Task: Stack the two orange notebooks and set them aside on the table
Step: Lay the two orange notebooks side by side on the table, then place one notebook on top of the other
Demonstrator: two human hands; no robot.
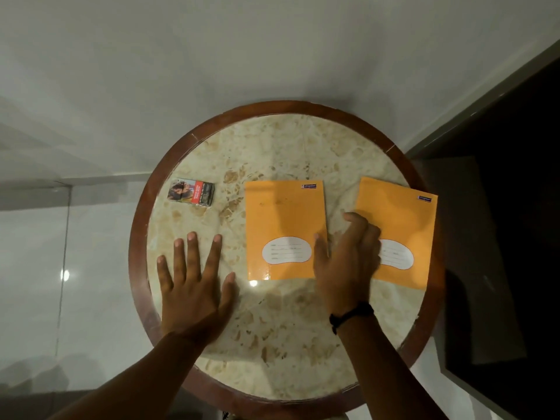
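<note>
Two orange notebooks lie flat and apart on a round marble table (281,344). The middle notebook (283,219) lies straight, with a white label near its bottom. The right notebook (400,219) is turned slightly and reaches the table's right rim. My right hand (348,262) is between them; its thumb touches the middle notebook's right edge and its curled fingers cover the left edge of the right notebook. It grips nothing that I can see. My left hand (194,283) rests flat on the marble with fingers spread, left of the middle notebook.
A cigarette pack (191,192) lies at the table's left. The table has a raised brown wooden rim (139,237). A dark cabinet (500,237) stands close on the right. White glossy floor tiles and a pale wall surround the table.
</note>
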